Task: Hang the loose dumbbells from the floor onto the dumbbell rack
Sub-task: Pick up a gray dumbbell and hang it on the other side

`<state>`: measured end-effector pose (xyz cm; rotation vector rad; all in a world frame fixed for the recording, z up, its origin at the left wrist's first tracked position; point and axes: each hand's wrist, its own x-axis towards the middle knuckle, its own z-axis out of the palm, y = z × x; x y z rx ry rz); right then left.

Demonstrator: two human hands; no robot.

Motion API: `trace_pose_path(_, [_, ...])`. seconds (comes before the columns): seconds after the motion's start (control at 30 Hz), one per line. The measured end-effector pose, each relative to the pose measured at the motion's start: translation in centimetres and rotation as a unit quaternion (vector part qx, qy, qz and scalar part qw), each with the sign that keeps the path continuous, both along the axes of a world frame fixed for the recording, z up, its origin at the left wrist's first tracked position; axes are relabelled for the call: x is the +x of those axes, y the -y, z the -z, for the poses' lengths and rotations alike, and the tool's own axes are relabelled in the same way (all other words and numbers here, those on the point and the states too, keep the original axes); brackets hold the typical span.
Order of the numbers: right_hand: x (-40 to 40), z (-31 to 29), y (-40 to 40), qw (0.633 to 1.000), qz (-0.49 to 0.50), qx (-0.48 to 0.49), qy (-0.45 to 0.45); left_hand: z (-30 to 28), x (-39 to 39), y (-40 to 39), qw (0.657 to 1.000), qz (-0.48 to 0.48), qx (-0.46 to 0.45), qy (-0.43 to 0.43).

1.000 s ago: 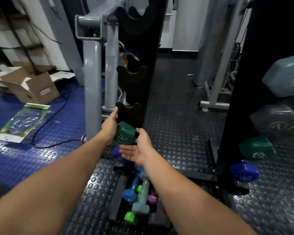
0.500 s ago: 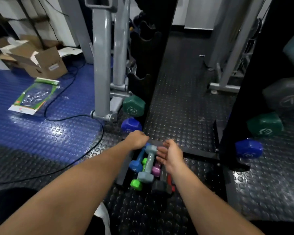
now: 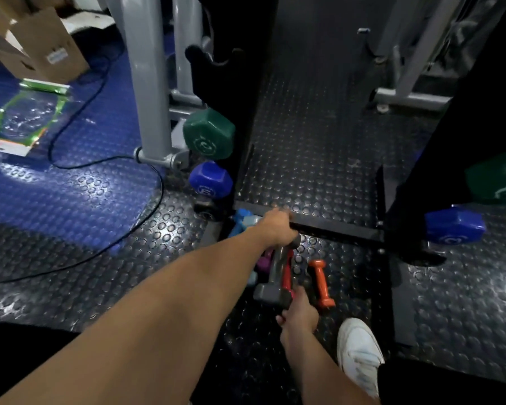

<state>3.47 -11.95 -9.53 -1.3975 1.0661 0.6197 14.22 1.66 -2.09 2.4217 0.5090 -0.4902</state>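
Several small loose dumbbells lie in a pile on the studded floor at the rack's foot. My left hand is closed on the far end of a grey dumbbell. My right hand grips its near head. Beside it lie a red dumbbell, an orange dumbbell, a purple one and a light blue one. The black dumbbell rack holds a green dumbbell and a blue dumbbell; their other ends show at the right upright.
The rack's base bar crosses the floor just beyond the pile. A grey machine post stands left of the rack. A black cable, a green package and a cardboard box lie on the blue floor. My white shoe is bottom right.
My hands left the green dumbbell on its rack hook and dropped to the floor pile. They have closed on the grey dumbbell, and the view has tilted down.
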Motion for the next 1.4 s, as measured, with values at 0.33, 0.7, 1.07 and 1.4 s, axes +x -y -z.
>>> trace_pose_path(0.33, [-0.5, 1.5, -2.0, 0.962, 0.099, 0.249, -0.059, 5.2, 1.7, -1.1, 0.988, 0.127, 0.066, -0.052])
trace_pose_path(0.7, [0.4, 2.0, -1.9, 0.954, 0.127, 0.259, -0.084, 6.4, 2.2, -0.8, 0.963, 0.185, 0.193, -0.018])
trace_pose_path(1.07, [3.8, -2.0, -1.6, 0.966, 0.077, 0.246, 0.0, 0.2, 3.0, -1.6, 0.982, 0.107, 0.147, 0.054])
trace_pose_path(1.4, [4.8, -12.9, 1.3, 0.963, -0.034, 0.232, 0.132, -11.7, 1.0, -0.1, 0.967, 0.061, 0.186, 0.165])
